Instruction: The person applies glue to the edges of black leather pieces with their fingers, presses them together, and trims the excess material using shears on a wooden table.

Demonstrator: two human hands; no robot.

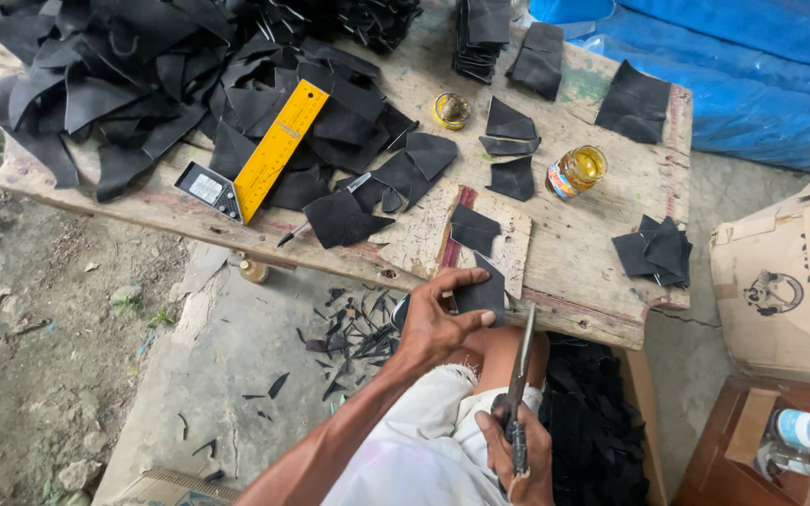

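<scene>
1. The person's right hand (pixel 517 454), nearest the camera and below the near edge of the wooden table (pixel 602 272), is closed around the handles of long metal scissors (pixel 520 379). The blades point up toward that edge, ready to meet the piece held there.
2. The left hand (pixel 438 323) pinches a black rubber piece (pixel 482 295) between thumb and fingers, just at the table's near edge. Held off the edge, the flat, matte sheet hangs free for the blades.
3. On the ground below the table's near edge lie thin black offcuts (pixel 353 328), sharp slivers and triangles, fallen where the cutting takes place.
4. At the near middle of the table sits a pale, scarred board (pixel 419 239) carrying one more black piece.
5. Left of the table's centre, a yellow square ruler (pixel 269 155) rests across loose black sheets, within reach for marking.
6. Right of centre stands a glass jar (pixel 576 171) of amber liquid; a small stack of cut pieces (pixel 653 251) lies at the right near corner.
7. At the table's far left, a large heap of limp, curling black strips (pixel 96 84) is kept.
</scene>
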